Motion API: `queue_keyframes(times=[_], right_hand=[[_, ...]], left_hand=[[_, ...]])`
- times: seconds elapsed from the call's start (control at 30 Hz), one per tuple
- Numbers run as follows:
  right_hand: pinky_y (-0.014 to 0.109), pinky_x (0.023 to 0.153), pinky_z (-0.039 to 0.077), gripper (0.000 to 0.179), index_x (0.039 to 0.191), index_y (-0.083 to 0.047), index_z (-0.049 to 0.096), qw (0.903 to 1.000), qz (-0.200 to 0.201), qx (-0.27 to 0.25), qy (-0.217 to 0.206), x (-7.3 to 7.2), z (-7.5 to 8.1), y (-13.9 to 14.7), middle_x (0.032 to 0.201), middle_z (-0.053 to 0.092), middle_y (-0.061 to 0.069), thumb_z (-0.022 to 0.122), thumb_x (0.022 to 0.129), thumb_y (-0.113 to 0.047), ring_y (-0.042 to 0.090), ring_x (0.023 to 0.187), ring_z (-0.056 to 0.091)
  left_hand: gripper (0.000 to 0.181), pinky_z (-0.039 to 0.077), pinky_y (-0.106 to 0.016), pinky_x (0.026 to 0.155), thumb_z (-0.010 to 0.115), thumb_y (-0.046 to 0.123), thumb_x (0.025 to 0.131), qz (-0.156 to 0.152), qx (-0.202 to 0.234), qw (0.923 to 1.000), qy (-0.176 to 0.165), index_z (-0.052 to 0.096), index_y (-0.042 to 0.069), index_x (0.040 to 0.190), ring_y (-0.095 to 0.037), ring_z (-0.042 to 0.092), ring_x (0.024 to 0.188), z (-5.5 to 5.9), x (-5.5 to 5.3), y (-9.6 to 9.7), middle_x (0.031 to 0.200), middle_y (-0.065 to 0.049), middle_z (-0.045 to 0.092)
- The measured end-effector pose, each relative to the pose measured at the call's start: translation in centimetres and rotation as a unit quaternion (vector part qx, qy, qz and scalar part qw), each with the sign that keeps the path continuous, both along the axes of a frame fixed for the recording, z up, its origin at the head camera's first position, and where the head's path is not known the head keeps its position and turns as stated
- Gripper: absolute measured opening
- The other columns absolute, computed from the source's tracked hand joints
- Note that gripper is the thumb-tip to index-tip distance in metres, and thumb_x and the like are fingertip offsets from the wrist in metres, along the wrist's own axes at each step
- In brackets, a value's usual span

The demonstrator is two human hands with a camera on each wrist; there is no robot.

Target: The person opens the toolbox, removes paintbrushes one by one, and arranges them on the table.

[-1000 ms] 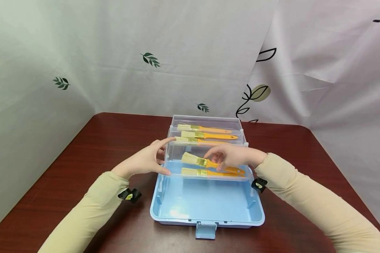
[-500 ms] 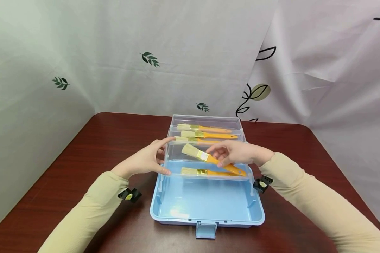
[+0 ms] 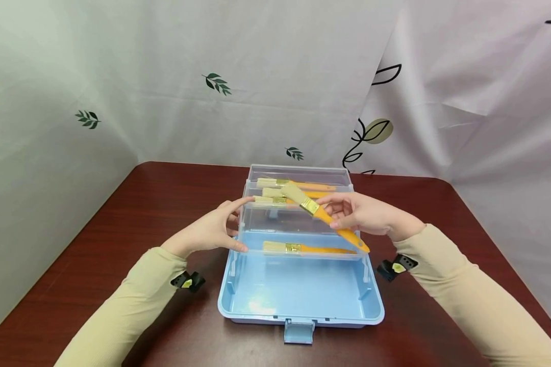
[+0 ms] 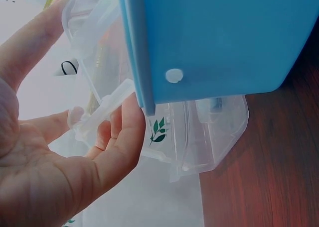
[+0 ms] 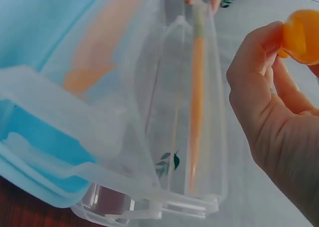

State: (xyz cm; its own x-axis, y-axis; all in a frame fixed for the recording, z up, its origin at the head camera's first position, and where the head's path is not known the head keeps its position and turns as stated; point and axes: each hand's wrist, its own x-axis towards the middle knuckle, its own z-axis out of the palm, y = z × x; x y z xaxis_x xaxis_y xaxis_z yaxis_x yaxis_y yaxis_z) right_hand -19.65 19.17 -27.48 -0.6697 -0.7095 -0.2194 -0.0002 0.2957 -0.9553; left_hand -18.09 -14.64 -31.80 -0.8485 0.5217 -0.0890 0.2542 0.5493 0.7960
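Right grip (image 3: 366, 213) pinching paintbrush (image 3: 324, 214), left grip (image 3: 207, 232) curved wide around clear tray (image 3: 280, 223), dark-red table (image 3: 179, 188) (wood-grained), leaf-printed white backdrop (image 3: 266, 41)

There are five brushes (image 3: 309, 205), three clear trays (image 3: 259, 221), one blue box (image 3: 298, 293) — and two grips (image 3: 206, 232).

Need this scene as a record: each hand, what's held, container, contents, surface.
left hand: grips left end of clear plastic front tray
right hand: holds yellow-handled, cream-bristled paintbrush
held pose: slanted, bristles toward upper left
container: light-blue plastic box, open, front latch unfastened
front contents: second yellow-handled paintbrush, lying lengthwise
rear contents: more yellow-handled paintbrushes, count unclear
surface: dark reddish-brown table
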Motion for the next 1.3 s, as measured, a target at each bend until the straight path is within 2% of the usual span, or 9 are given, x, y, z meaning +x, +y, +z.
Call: queue_keyframes(times=[0.17,0.27,0.6,0.93,1.07,1.3], right_hand=[[0.019,0.071,0.053,0.043,0.126,-0.016,0.051,0.9970,-0.006,-0.074,-0.022,0.1,0.3,1.0,0.101,0.061,-0.002,0.059,0.087,0.000,0.008,0.084,0.058],[0.020,0.073,0.053,0.041,0.121,-0.024,0.054,0.9924,-0.012,-0.115,-0.042,0.2,0.2,1.6,0.102,0.062,-0.003,0.057,0.089,0.001,0.007,0.086,0.060],[0.022,0.074,0.055,0.038,0.122,-0.019,0.052,0.9748,-0.044,-0.205,-0.075,0.8,-0.9,4.0,0.101,0.064,-0.002,0.049,0.093,0.004,0.008,0.081,0.063],[0.023,0.073,0.055,0.034,0.119,-0.016,0.056,0.9512,-0.116,-0.266,-0.106,1.0,-1.9,6.7,0.096,0.068,0.000,0.048,0.093,0.004,0.011,0.078,0.064],[0.024,0.072,0.055,0.032,0.116,-0.015,0.058,0.9452,-0.144,-0.272,-0.109,0.8,-2.6,7.9,0.093,0.069,0.000,0.047,0.093,0.004,0.012,0.077,0.064],[0.023,0.070,0.054,0.029,0.112,-0.017,0.058,0.9416,-0.183,-0.257,-0.117,0.3,-3.9,9.8,0.093,0.066,-0.002,0.047,0.094,0.002,0.011,0.075,0.063]], left_hand=[[0.109,0.053,-0.035,0.086,0.087,0.020,0.062,0.002,-0.001,1.0000,0.000,0.020,0.028,0.147,-0.030,0.050,0.113,0.0,0.0,0.0,0.122,-0.014,0.036],[0.109,0.053,-0.035,0.085,0.087,0.020,0.061,0.002,0.000,1.0000,0.003,0.020,0.028,0.147,-0.030,0.050,0.112,-0.1,-0.1,0.0,0.121,-0.014,0.036],[0.107,0.053,-0.035,0.087,0.086,0.023,0.063,-0.004,0.010,0.9999,0.003,0.020,0.027,0.147,-0.029,0.050,0.111,-0.1,0.0,-0.1,0.120,-0.014,0.036],[0.108,0.053,-0.035,0.087,0.086,0.024,0.062,0.003,0.004,1.0000,0.005,0.020,0.028,0.147,-0.028,0.050,0.112,0.1,0.2,0.0,0.121,-0.013,0.037],[0.108,0.053,-0.035,0.087,0.086,0.024,0.062,0.004,0.002,1.0000,0.006,0.020,0.027,0.147,-0.029,0.050,0.113,0.0,0.3,-0.1,0.121,-0.013,0.037],[0.108,0.053,-0.034,0.087,0.086,0.022,0.062,0.003,0.003,1.0000,0.005,0.020,0.028,0.147,-0.029,0.050,0.113,0.0,0.3,-0.1,0.123,-0.014,0.037]])
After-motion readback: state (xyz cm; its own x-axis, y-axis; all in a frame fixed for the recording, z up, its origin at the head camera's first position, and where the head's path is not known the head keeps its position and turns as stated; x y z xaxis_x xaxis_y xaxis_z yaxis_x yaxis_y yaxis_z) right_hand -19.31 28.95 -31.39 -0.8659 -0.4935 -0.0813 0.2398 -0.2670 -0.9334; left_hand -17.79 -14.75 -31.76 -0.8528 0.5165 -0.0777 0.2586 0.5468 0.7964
